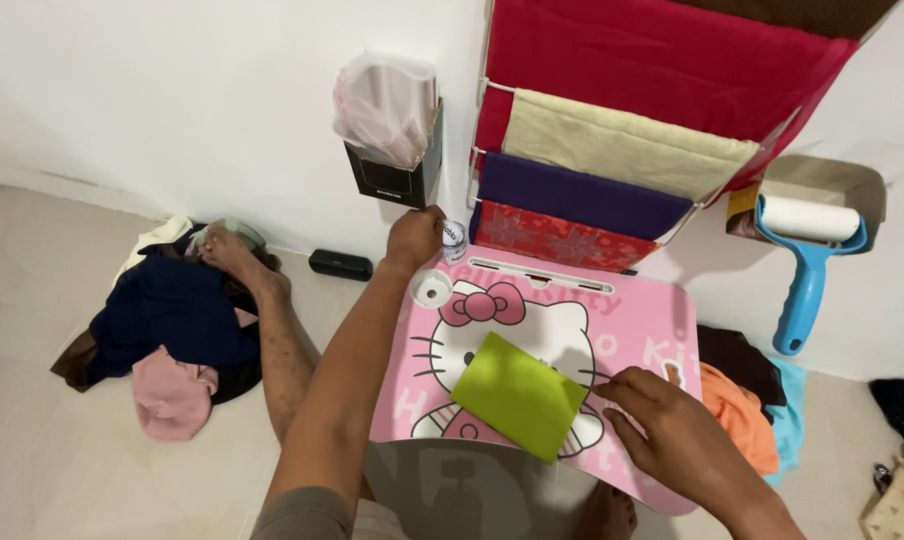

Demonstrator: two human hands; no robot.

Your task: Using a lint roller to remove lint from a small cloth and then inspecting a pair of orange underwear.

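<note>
Left hand (415, 238) grasps a small white bottle (454, 240) at frame centre; right hand (672, 425) pinches the folded green cloth (519, 395) on the pink lap table (642, 320), lower centre

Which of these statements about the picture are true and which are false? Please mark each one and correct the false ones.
1. The left hand holds a small container at the far edge of the pink lap table. True.
2. The green folded cloth lies on the floor. False: it lies on the pink lap table.
3. The right hand is at the right edge of the green folded cloth. True.
4. The lint roller has a red handle. False: its handle is blue.
5. A pile of clothes lies on the floor left of the person's leg. True.
</note>
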